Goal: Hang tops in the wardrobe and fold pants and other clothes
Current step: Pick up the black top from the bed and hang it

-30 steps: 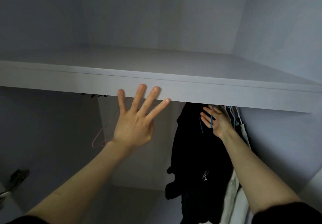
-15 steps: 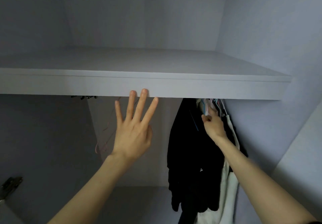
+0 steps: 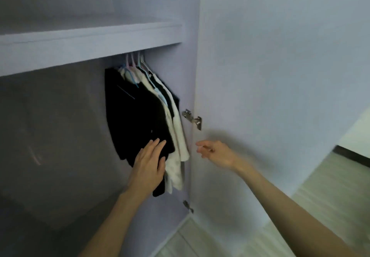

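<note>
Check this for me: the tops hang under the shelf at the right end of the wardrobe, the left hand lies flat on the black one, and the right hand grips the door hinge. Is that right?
Not quite. In the head view the right hand grips nothing; it hovers open below the door hinge. The rest holds: the tops hang under the shelf at the right end, and the left hand lies flat on the black one.

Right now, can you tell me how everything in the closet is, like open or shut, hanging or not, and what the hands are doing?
wardrobe door: open, swung out on its hinge.
black top: hanging on a hanger.
white tops: hanging behind the black one, bunched at the right end.
shelf: nothing visible on it.
left hand: open, flat fingers on the black top.
right hand: open, holding nothing, blurred.
</note>
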